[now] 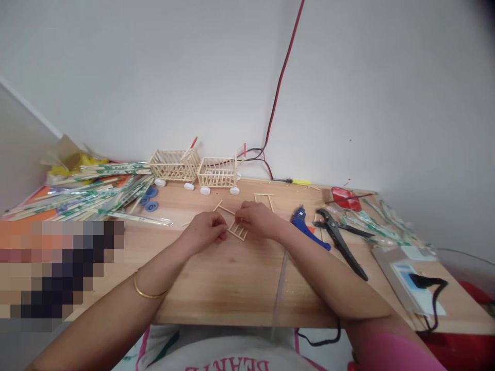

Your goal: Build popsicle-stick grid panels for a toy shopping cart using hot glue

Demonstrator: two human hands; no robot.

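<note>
A small ladder-like frame of thin wooden sticks (237,233) lies on the table between my hands. My right hand (256,218) is over its upper right side, fingers bent down and closed at the sticks; the fingertips are partly hidden. At its left edge is my left hand (207,230), thumb and fingers drawn together; whatever is between them is too small to make out. Behind my hands, some sticks joined in a corner (225,206) stick out. Another open stick frame (263,195) lies farther back.
Two stick-built carts (176,167) (218,174) with white wheels stand by the wall. Wrapped chopsticks (100,190) and blue caps (151,206) lie left. To the right are a blue glue gun (305,226), black-handled pliers (340,242) and a yellow marker (300,182).
</note>
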